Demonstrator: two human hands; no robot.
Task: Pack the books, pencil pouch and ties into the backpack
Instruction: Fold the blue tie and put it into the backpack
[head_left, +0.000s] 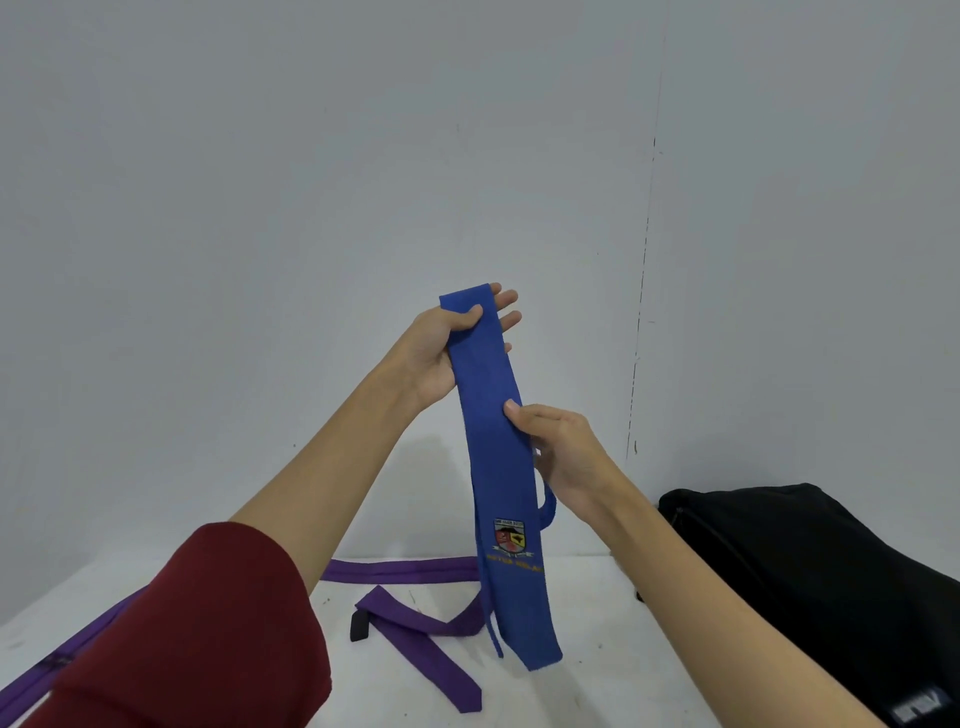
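Observation:
A blue tie (498, 467) with a crest badge hangs upright above the table. My left hand (441, 353) grips its folded top end, thumb across the front. My right hand (561, 452) pinches the tie lower down at its right edge. The tie's wide end dangles just above the white table (597, 675). Purple ties (415, 634) lie spread on the table below and to the left. A black backpack (810, 582) lies on the table at the right. No books or pencil pouch are in view.
A plain grey wall (311, 182) rises right behind the table. My red sleeve (208, 634) covers the lower left, hiding part of the purple ties. A small black tab (358, 626) sits at one purple tie's end.

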